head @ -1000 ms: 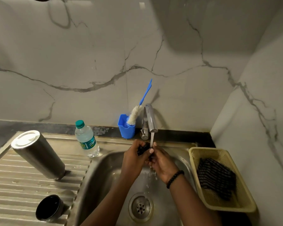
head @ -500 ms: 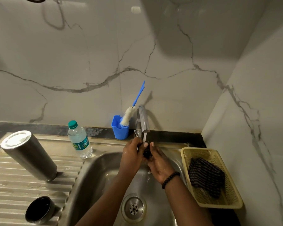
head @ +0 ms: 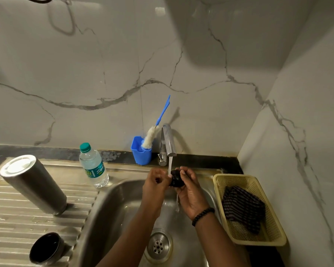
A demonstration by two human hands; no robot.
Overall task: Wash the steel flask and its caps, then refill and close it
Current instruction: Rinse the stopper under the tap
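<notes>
A small black inner cap (head: 175,179) is held between both hands under the running tap (head: 169,140), over the steel sink (head: 112,205). My right hand (head: 190,191) cups it from the right, fingers on top. My left hand (head: 154,186) pinches its left side. The steel flask (head: 34,185) stands upside down on the ribbed drainboard at left. The dark outer cup cap (head: 44,248) sits open side up near the drainboard's front edge.
A plastic water bottle (head: 94,166) stands at the sink's back left. A blue holder (head: 141,151) with a bottle brush (head: 154,132) is beside the tap. A yellow basket (head: 274,232) holding a striped cloth (head: 243,207) sits on the right. The drain (head: 158,246) lies below my arms.
The black cap has turned between my hands under the stream, and more of it shows now. The camera view shifted slightly; flask and outer cap stayed put.
</notes>
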